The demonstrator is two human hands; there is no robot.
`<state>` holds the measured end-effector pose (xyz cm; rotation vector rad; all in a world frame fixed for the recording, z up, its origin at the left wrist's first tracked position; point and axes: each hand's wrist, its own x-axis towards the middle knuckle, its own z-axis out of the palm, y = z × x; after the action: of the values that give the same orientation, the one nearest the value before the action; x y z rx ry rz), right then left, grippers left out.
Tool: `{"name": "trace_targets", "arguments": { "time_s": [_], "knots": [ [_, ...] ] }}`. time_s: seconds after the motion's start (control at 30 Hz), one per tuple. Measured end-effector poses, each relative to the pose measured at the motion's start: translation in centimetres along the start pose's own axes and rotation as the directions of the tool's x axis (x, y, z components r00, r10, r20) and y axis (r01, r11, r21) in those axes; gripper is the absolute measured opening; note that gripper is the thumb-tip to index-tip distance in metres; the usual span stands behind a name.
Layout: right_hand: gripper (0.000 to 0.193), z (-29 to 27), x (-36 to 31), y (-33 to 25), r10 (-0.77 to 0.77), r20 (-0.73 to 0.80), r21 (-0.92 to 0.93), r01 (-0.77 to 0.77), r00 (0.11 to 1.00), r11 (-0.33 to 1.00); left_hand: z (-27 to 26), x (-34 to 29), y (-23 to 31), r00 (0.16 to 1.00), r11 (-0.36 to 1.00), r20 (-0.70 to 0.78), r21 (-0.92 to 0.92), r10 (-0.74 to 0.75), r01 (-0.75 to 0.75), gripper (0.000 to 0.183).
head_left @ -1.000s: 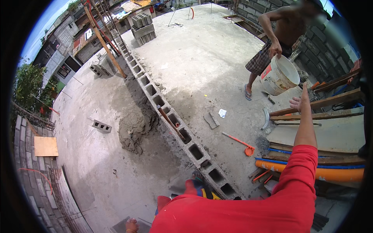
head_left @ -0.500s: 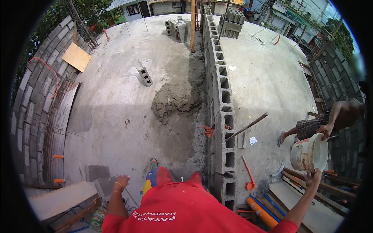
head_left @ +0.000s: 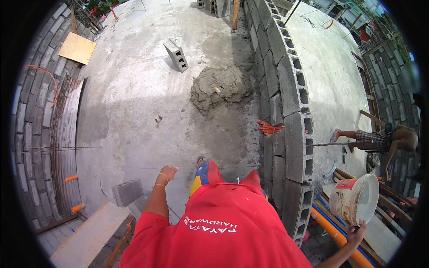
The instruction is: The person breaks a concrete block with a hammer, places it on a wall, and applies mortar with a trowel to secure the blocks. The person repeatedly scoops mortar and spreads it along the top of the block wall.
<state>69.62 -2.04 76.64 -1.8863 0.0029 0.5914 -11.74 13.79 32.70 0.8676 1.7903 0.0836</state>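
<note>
On the right, beyond the hollow-block wall [head_left: 292,147], my right hand [head_left: 356,233] grips the rim of a white plastic bucket [head_left: 346,198]. The bucket is tilted, its mouth facing right; its pale inside shows. My left hand [head_left: 167,174], a yellow band at the wrist, is held in front of me over the concrete floor with its fingers curled closed. Whatever it may hold is too small to make out. Ahead lies a heap of wet mortar [head_left: 221,89] against the wall, with a trowel [head_left: 219,92] partly sunk in it, mostly its handle showing.
Another person [head_left: 393,138] bends down beyond the wall, near a steel bar [head_left: 335,144]. Red gloves [head_left: 269,127] lie at the wall's foot. A loose hollow block [head_left: 175,56] sits past the mortar. Orange pipes [head_left: 342,239] and planks lie right; a board [head_left: 91,234] rests left.
The bucket has come free of the other person's hand and now hangs from my right hand alone. My left hand has moved forward and up. The view has tilted down and shifted.
</note>
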Motion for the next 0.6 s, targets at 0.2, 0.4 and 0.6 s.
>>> {"name": "trace_targets", "arguments": {
  "time_s": [0.2,0.4,0.6],
  "knots": [
    [0.031,10.1,-10.9,7.8,0.227,0.164,-0.02,-0.227,0.96,0.974,-8.6,7.1,4.9,0.991,0.988,-0.001,0.077,0.134,-0.133,0.043],
    [0.031,24.9,-12.6,18.2,0.406,0.215,-0.126,-0.387,0.888,0.914,-12.9,10.5,14.6,0.97,0.962,0.06,0.128,0.236,-0.242,0.046],
    [0.04,43.0,-7.9,29.3,0.424,0.377,-0.12,-0.411,0.823,0.904,-19.1,13.7,21.6,0.966,0.95,0.121,0.189,0.23,-0.25,0.049]
  ]
}}
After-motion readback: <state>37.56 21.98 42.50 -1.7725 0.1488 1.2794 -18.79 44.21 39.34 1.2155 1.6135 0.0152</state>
